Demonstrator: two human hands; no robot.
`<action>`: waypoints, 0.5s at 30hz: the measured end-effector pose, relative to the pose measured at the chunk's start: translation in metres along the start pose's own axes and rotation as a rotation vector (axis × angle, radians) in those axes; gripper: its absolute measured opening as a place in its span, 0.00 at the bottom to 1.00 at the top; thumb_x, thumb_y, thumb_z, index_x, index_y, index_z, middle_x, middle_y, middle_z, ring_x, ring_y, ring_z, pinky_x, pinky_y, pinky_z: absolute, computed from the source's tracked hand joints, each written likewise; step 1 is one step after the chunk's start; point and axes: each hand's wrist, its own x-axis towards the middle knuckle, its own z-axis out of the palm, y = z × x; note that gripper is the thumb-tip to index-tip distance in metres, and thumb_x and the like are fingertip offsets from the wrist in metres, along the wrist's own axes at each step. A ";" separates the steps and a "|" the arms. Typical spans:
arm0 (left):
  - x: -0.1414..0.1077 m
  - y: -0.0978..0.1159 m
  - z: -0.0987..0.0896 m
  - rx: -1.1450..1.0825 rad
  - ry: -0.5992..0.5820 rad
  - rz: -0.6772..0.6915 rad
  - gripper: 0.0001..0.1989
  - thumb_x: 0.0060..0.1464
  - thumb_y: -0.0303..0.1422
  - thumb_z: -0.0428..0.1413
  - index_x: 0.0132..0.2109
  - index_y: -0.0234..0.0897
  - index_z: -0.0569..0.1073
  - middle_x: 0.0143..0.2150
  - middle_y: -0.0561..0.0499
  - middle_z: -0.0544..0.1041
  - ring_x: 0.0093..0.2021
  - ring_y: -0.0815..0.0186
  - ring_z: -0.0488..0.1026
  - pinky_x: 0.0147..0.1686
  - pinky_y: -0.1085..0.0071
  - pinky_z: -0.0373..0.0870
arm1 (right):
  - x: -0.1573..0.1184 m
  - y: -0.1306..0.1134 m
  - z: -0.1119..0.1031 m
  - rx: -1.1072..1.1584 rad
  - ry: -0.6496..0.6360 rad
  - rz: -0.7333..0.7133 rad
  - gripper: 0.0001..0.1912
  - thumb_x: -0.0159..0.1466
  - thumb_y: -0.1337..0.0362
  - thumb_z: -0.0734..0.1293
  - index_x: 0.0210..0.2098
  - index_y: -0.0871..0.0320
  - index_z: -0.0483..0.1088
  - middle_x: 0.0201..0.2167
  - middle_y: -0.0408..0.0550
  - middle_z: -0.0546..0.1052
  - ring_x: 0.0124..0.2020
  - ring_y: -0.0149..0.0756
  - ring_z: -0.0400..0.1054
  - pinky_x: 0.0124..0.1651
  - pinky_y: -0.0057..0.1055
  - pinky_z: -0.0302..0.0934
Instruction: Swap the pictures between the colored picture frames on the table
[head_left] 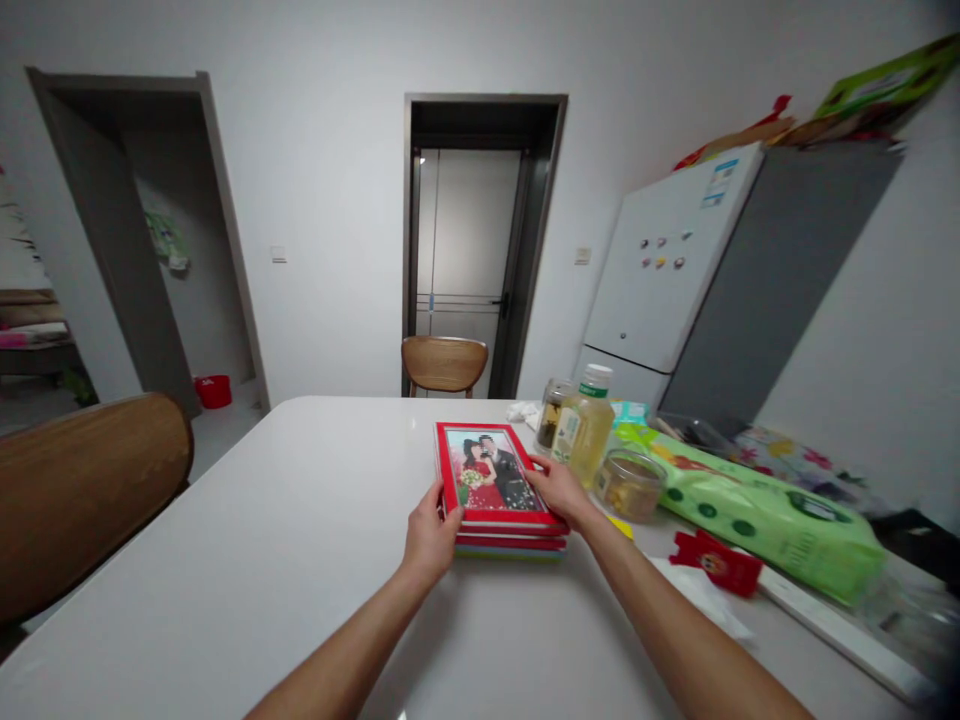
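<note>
A stack of several books or albums (510, 545) lies on the white table (300, 560), with a red-framed photo cover (491, 470) on top showing two people and a bouquet. My left hand (433, 530) grips the stack's left front side, its thumb on the red border and its other fingers hidden behind the edge. On the right side, my right hand (559, 488) holds the stack, fingertips resting on the cover's right border. The lower layers show red, white and green edges.
Right of the stack are a bottle of yellowish liquid (586, 425), a glass jar (553, 412), a round container (631, 485), a green package (757, 510) and a red item (718, 562). Wooden chairs stand at the far edge (444, 363) and left (90, 490).
</note>
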 end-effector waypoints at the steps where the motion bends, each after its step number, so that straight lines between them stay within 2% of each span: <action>1: 0.000 -0.001 0.002 0.025 0.001 0.000 0.19 0.47 0.27 0.50 0.48 0.36 0.62 0.48 0.47 0.70 0.46 0.61 0.67 0.46 0.64 0.63 | 0.002 0.005 0.000 -0.006 0.000 0.001 0.21 0.48 0.64 0.65 0.42 0.61 0.69 0.30 0.48 0.76 0.33 0.38 0.69 0.37 0.31 0.60; 6: -0.005 -0.003 0.005 0.101 0.001 -0.015 0.22 0.48 0.29 0.49 0.52 0.37 0.58 0.54 0.47 0.63 0.53 0.62 0.60 0.52 0.64 0.55 | 0.001 0.024 -0.001 0.022 -0.032 0.052 0.19 0.49 0.62 0.64 0.41 0.61 0.69 0.34 0.49 0.76 0.36 0.37 0.69 0.39 0.32 0.60; 11: -0.011 -0.015 0.005 0.071 -0.052 -0.105 0.20 0.52 0.34 0.47 0.52 0.38 0.58 0.50 0.47 0.68 0.48 0.61 0.65 0.46 0.65 0.62 | -0.030 0.035 -0.007 0.155 -0.119 0.118 0.18 0.53 0.58 0.60 0.39 0.61 0.70 0.31 0.49 0.76 0.35 0.38 0.70 0.38 0.34 0.62; 15: -0.010 -0.026 -0.010 0.050 -0.036 -0.149 0.18 0.53 0.37 0.46 0.51 0.39 0.61 0.48 0.50 0.70 0.46 0.61 0.68 0.44 0.67 0.63 | -0.046 0.030 0.014 0.261 -0.177 0.099 0.15 0.54 0.60 0.58 0.37 0.59 0.69 0.29 0.46 0.77 0.33 0.38 0.70 0.39 0.34 0.62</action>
